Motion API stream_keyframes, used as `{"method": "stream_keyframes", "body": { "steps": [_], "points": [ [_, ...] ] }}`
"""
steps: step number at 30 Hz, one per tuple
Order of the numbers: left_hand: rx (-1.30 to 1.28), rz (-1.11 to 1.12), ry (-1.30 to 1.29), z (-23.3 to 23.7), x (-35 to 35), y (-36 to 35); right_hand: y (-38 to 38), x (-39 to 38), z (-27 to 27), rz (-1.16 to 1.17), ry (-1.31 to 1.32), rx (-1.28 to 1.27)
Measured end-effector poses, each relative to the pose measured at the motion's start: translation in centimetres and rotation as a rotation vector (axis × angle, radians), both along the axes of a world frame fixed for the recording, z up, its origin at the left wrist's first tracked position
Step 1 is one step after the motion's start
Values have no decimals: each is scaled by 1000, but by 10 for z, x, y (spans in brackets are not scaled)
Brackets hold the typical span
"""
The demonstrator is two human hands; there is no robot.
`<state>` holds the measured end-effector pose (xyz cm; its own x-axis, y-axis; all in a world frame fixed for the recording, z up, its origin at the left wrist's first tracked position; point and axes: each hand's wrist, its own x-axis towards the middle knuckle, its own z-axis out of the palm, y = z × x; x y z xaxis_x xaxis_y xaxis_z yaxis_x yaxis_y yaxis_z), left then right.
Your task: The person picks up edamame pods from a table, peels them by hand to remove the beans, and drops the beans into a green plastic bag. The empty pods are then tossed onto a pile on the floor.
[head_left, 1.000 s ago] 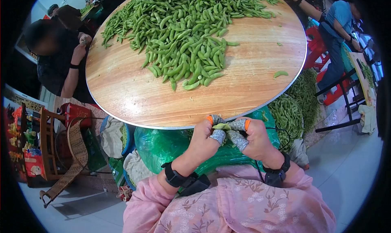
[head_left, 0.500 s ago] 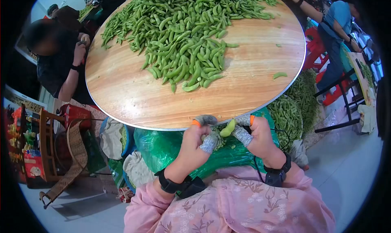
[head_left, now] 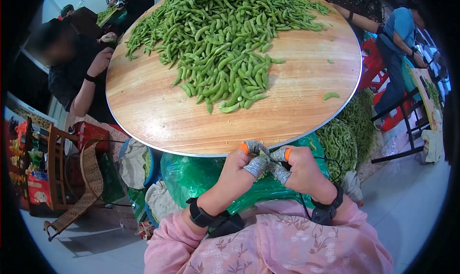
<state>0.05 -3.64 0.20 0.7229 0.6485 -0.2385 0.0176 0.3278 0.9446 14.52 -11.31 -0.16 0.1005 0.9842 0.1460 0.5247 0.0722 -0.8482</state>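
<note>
The left hand (head_left: 238, 171) and right hand (head_left: 301, 167) met tip to tip just below the tabletop (head_left: 158, 116) edge, their covered fingers pinched shut. Whether a pod lay between them could not be told. One big pile of pods (head_left: 225, 39) covered the far tabletop, and one stray pod (head_left: 330, 96) lay apart. One green bag (head_left: 191, 173) sat underneath. Two other people worked nearby.
</note>
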Motion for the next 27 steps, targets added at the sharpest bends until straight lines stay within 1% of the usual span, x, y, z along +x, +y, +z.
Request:
{"method": "stream_keyframes", "body": {
  "steps": [1, 3, 4, 6, 10, 12, 15, 19, 21, 22, 24, 27],
  "points": [
    [2, 0, 1, 0, 0, 2, 1, 0, 0, 0, 1, 2],
    [-30, -67, 3, -1, -1, 4, 2, -1, 0, 1, -17, 94],
    [-36, -70, 7, -1, -1, 3, 0, 0, 0, -2, -13, 88],
    [-155, -11, -32, -2, 2, 2, -1, 3, 3, -7, -6, 21],
    [-221, 13, -13, 2, 1, 2, 0, 4, 4, -69, 15, 15],
    [-297, -43, -16, -4, -2, 5, 1, 4, 3, -11, -140, 97],
    [-357, -31, -18, -8, -3, 7, 1, 5, 5, 11, -170, 103],
    [-358, -34, 49, -5, -1, 7, 1, 4, 5, 31, -183, 42],
    [-328, 39, 53, -6, 1, 4, 2, 3, 3, 38, -113, 68],
    [-328, 42, 53, -7, 3, 1, 2, 2, 2, 40, -112, 67],
    [-288, 149, 58, -8, 5, -2, 3, 2, 1, 50, -121, 70],
    [-287, 126, 46, -10, 4, -1, 4, 2, 3, 55, -135, 76]
  ]
}}
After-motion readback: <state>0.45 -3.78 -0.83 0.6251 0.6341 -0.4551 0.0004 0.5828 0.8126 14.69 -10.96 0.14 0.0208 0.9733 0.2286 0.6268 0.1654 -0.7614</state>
